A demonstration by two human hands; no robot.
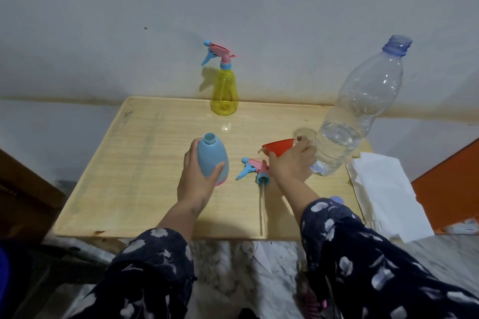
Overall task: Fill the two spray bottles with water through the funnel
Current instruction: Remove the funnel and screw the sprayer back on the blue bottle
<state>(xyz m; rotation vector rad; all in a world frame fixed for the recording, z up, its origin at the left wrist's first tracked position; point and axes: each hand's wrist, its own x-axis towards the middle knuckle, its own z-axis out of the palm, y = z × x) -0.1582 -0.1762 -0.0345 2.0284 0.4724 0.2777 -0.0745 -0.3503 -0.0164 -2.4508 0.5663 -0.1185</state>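
From the head camera, the left hand (198,176) wraps its fingers and thumb around the blue spray bottle (213,156), which stands upright on the wooden table (134,168) with its neck open and its trigger head off. That spray head (255,169) lies on its side just right of the bottle, its thin dip tube (262,211) running toward the near edge. The right hand (291,160) grips the red funnel (278,146), tilted just above the table; the hand covers the funnel's spout, so how the fingers sit under it cannot be told. The hand also hides part of the base of the clear water bottle (359,111), which stands uncapped at the right, partly full. A small pale blue cap (337,199) peeks from behind the right sleeve (363,254), mostly hidden.

At the far edge, well apart from the hands, the yellow spray bottle (225,93) stands upright with its pink and blue trigger head on. Whether it holds water is hard to make out.

A stack of white paper napkins (383,189) lies at the right end of the table, overhanging it. The table has a pale wood grain and a raised rim, and it stands against a grey, stained wall (233,8). Marbled floor (228,267) shows below the near edge. An orange surface (451,184) is cut off at the right border, and something brown at the left is too dark to identify.
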